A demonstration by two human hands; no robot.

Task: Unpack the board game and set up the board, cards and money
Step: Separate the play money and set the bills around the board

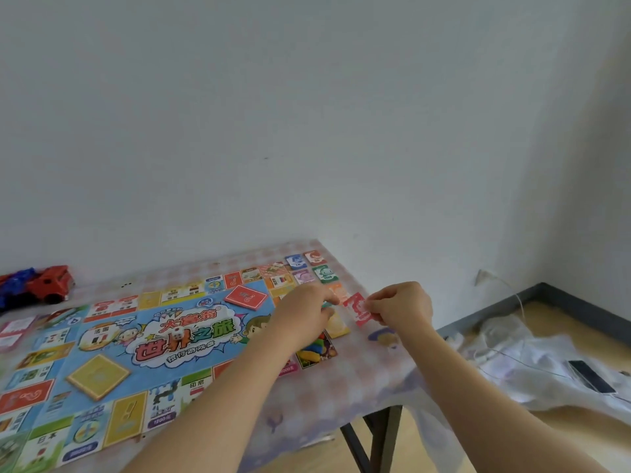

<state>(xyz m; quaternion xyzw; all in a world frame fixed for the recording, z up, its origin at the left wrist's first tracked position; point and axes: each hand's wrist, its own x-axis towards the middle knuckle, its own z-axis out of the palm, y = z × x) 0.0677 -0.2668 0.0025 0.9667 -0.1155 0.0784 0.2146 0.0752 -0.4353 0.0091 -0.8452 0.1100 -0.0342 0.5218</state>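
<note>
Red paper, a small note point(355, 308) with pale print, was pinched at its right edge between the thumb and curled fingers of the right hand point(401, 303), which reached forward over the table's point(341, 397) right side with the forearm stretched out from the lower right. The note hung tilted just above the cloth, its free end pointing left toward the left hand point(304, 315). That hand lay close beside it, knuckles up, fingers curled over the board's point(136, 353) right edge; a teal sliver showed at its fingertips, but whether it gripped anything could not be told. Just below the note, between the two hands, lay a yellow note point(336, 326) flat on the cloth. Beyond the hands, at the table's far corner, stood small money piles: blue point(295, 261), orange point(314, 257), green point(326, 274) and pink point(303, 277). On the open board sat a red deck point(246, 297), a yellow deck point(98, 372) and a white die point(177, 333) at the centre. A toy truck point(51, 283) rested at the far left by the wall.
</note>
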